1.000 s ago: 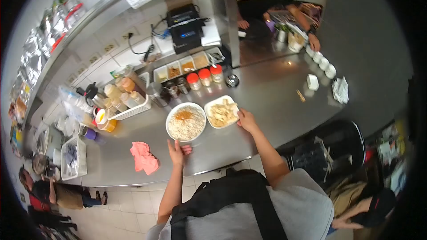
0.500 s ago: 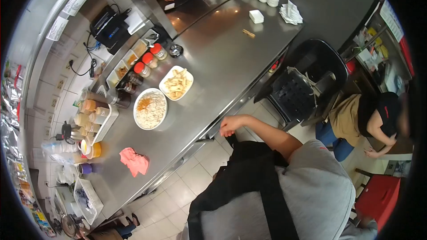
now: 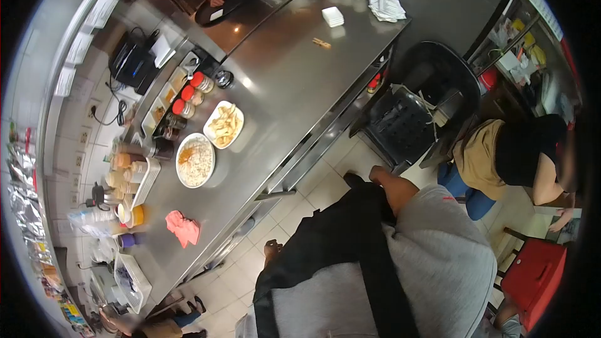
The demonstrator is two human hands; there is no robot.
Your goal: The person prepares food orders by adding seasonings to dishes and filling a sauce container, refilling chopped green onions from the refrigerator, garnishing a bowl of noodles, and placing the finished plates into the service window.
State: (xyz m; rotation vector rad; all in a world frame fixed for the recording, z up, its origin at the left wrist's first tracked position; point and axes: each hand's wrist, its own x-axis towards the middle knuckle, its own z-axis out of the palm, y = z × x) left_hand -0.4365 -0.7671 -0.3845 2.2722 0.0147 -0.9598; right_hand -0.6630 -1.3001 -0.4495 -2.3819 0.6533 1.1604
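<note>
My right hand (image 3: 377, 174) hangs beside the black apron (image 3: 322, 228), past the counter's front edge; its fingers are too foreshortened to read. Lower left, my left hand (image 3: 273, 248) shows partly beyond the apron, its fingers curled, nothing visible in them. Neither hand touches the steel counter (image 3: 269, 106). On it stand a white bowl (image 3: 195, 161) of pale shredded food with an orange patch and a white dish (image 3: 225, 125) of pale yellow pieces. A crumpled pink cloth (image 3: 183, 228) lies nearer the left end.
Red-lidded jars (image 3: 193, 93) and a white basket of bottles (image 3: 145, 181) line the wall side. Small white dishes (image 3: 333, 17) and napkins (image 3: 387, 6) are at the far end. A black chair (image 3: 404, 125) stands right. One person (image 3: 513, 150) is right; another's hand (image 3: 217, 0) shows at top.
My right hand has drawn back from near the counter's edge toward my body. My left hand has come into view. The camera has shifted, so the counter sits farther left.
</note>
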